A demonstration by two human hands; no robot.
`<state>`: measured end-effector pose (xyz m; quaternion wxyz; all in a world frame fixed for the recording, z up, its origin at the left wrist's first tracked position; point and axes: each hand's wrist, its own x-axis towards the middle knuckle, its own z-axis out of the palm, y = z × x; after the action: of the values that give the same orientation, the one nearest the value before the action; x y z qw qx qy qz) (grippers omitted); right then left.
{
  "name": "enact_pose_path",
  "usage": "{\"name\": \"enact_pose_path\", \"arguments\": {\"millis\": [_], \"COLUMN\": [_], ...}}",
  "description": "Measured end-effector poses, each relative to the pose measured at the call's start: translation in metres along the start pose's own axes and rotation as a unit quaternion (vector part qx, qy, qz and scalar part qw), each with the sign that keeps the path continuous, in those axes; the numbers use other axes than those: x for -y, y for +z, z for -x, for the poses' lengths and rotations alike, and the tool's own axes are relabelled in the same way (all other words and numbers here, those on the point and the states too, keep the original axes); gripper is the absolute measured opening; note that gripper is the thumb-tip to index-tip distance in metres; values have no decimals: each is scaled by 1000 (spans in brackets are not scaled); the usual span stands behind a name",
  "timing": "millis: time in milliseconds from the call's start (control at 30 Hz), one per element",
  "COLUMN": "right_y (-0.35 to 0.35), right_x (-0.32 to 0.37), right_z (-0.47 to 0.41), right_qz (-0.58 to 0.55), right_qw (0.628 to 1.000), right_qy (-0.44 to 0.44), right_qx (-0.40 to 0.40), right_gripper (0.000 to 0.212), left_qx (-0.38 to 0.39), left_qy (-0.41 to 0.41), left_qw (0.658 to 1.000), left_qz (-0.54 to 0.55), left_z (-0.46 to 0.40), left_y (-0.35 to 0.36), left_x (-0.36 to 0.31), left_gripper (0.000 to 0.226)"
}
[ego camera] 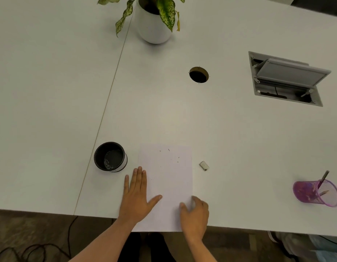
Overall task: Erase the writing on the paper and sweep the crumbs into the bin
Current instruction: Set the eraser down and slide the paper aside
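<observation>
A white sheet of paper lies at the table's near edge, its lower end hanging slightly past the edge. A few dark crumbs are scattered near its top; no writing is visible. My left hand rests flat on the paper's left edge, fingers extended, thumb on the sheet. At the lower right edge of the paper, my right hand has its fingers curled on the sheet; whether it pinches the edge is unclear. A small grey-white eraser lies on the table just right of the paper. A small black bin stands left of the paper.
A purple mesh pencil cup stands at the right. A potted plant stands at the back. A round cable hole and an open grey socket box sit in the white table. A seam runs diagonally on the left.
</observation>
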<state>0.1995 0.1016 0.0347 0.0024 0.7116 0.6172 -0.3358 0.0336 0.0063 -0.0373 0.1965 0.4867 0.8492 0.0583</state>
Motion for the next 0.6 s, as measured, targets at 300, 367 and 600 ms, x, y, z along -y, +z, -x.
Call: {"name": "enact_pose_path", "arguments": {"millis": [300,367,600], "right_y": [-10,-11,-27], "right_x": [-23,-25,-23], "right_z": [29,26,17], "right_qz": [-169,-187,-153], "right_qw": [976,972,973], "right_qy": [135,132,44], "right_qx": [24,48,166], "right_gripper": [46,42,14], "left_qx": [63,79,87], "left_qy": [1,-5,-8], "left_qw": [998,997,996], "left_qz": [10,12,32], "left_z": [25,26,32], "left_y": [-6,-9,-10], "left_x": [6,7,8], "left_gripper": [99,97,91]}}
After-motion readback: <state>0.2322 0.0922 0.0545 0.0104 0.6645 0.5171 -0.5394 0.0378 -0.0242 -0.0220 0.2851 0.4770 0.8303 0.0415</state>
